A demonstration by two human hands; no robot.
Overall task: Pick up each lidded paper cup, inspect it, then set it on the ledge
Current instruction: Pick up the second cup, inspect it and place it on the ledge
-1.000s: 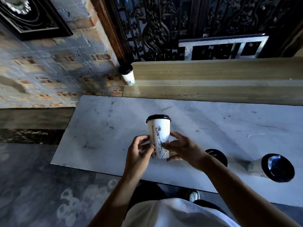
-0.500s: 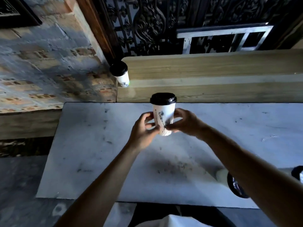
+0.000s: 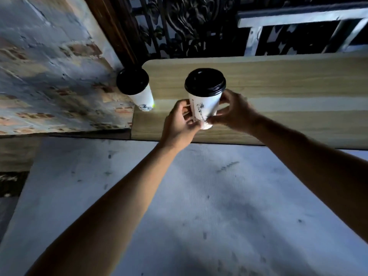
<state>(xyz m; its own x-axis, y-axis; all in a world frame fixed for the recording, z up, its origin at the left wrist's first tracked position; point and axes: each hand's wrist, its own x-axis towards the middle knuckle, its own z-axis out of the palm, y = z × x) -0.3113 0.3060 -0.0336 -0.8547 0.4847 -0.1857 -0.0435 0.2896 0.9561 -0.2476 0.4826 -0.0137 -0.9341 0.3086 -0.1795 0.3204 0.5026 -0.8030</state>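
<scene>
A white cup (image 3: 205, 105) with a black lid is held over the wooden ledge (image 3: 278, 84).
It is pinched low down by the left hand (image 3: 179, 126) and the right hand (image 3: 233, 112) — another cup (image 3: 137, 88) stands near.

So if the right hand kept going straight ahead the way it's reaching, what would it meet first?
Probably the wooden ledge: the right hand already holds the cup over it with the left hand. Past the ledge stands the dark ironwork; depth is unclear.

I have one wide head view, looking forward and steeply down along both forearms. The marble tabletop (image 3: 219, 206) fills the lower frame close up; the wooden ledge (image 3: 288, 80) crosses the upper frame.
</scene>
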